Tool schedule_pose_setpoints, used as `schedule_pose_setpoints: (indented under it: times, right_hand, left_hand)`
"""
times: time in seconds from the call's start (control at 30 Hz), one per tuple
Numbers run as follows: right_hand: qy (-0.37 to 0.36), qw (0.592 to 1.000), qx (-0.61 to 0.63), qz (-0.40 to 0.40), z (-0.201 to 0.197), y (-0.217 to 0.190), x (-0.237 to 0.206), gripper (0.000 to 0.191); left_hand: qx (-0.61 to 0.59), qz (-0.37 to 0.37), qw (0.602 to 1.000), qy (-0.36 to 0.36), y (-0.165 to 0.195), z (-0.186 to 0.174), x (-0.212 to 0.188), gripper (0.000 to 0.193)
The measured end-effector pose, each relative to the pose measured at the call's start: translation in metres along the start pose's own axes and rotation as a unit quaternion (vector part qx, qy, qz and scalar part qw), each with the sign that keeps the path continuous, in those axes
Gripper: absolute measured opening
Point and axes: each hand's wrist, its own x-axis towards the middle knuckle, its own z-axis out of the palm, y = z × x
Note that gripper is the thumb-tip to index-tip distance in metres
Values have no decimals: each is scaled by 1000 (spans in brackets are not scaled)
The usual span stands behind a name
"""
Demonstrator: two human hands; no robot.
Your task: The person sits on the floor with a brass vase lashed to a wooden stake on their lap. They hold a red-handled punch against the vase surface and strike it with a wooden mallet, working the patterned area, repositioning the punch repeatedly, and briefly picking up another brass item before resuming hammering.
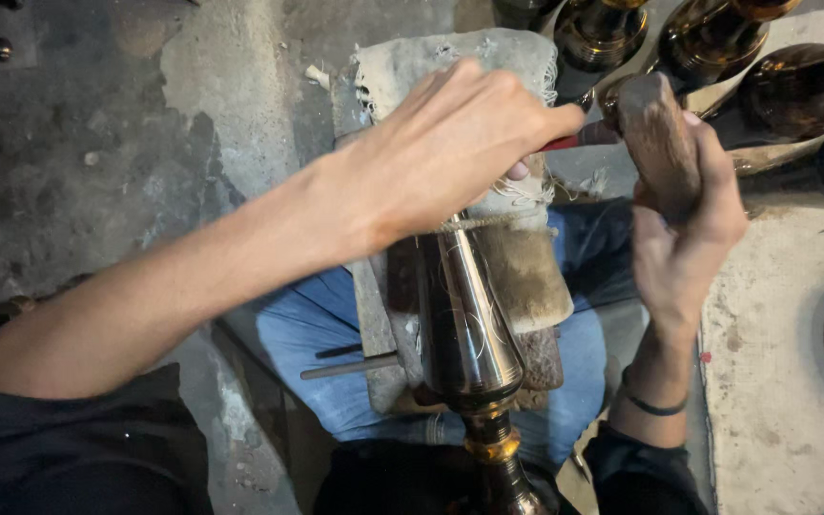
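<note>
Our left hand has its grip closed around a thin red-handled tool, the fingers curled over it so that only a short stretch of the handle shows past the knuckles; the working tip is hidden under the hand, and we cannot tell exactly where it meets the metal. Our right hand has its grip wrapped on a worn wooden mallet, held raised just beside the end of the red tool, touching or nearly so.

Below the left hand lies the dark metal vase, tilted lengthwise across our lap, its flared body resting against a padded wooden block draped with a frayed cloth. Fine scratched lines already curl over the polished side facing us, so we judge some engraving is done there. The part under the hand is out of sight, and the brassy neck near us looks plain, so we judge the decoration is only partway along.

Further out, several similar dark vessels stand in a row along the upper right on the concrete floor.
</note>
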Motion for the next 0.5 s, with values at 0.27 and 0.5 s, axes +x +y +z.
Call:
schedule_pose_setpoints:
  times: [0.27,0.5]
  right_hand:
    - [-37,999,-7,-4,-15,-11,13,61]
    - [17,981,149,121,-8,-27,26,67]
  left_hand:
    - [-26,-70,997,35,12,5,-7,31]
    - [-8,-95,995,12,12,6,-2,25]
